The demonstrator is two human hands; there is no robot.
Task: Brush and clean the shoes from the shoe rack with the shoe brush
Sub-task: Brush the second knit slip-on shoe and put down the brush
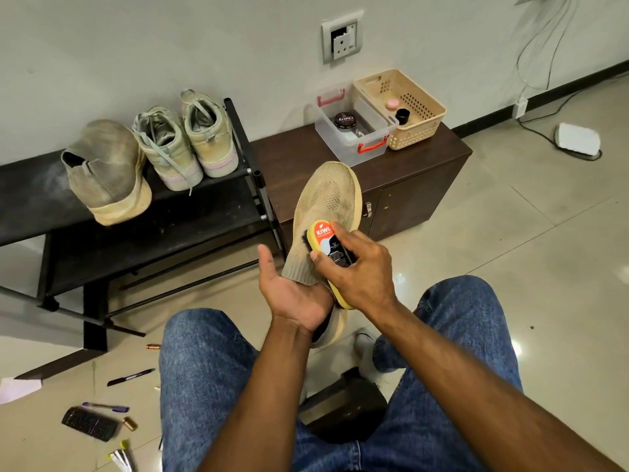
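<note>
Shoe (325,212) cradled in left hand (292,291), right hand (357,270) clamping brush (328,243), above glossy tiled floor (527,233).

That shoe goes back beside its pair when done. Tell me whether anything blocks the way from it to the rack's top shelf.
Nothing visible does. The knit shoe, held in the left hand and brushed by the right hand, has open air across to the shoe rack. The bare shelf left of the matching shoe looks free.
</note>
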